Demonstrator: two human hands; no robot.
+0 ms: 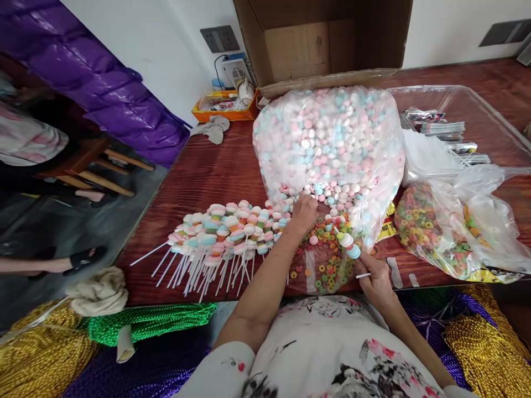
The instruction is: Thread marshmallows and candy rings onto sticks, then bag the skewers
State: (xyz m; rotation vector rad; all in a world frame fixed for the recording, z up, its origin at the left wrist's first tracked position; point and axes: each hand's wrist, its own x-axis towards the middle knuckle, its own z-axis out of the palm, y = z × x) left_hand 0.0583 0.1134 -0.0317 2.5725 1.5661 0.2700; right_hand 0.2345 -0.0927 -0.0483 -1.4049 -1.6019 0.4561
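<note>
My right hand (375, 273) is closed round a white stick (363, 275), which carries pastel marshmallows (347, 243) and has its tip pointing up and left. My left hand (306, 211) reaches to the front edge of the loose pink, white and blue marshmallows. Its fingers are curled together, and what they pinch is hidden. Those marshmallows spill from a large clear bag (327, 132). Between my hands, coloured cereal rings (327, 271) lie scattered on clear plastic. Left of my left arm, many finished marshmallow skewers (219, 232) lie heaped, their white sticks pointing toward me.
A cardboard box (311, 50) stands open behind the bag. On the right are a clear tray (477, 99) with white sticks and packets, and a bag of cereal rings (418, 221). An orange box (226, 113) sits at the back left. Another person's foot (85, 258) shows at far left.
</note>
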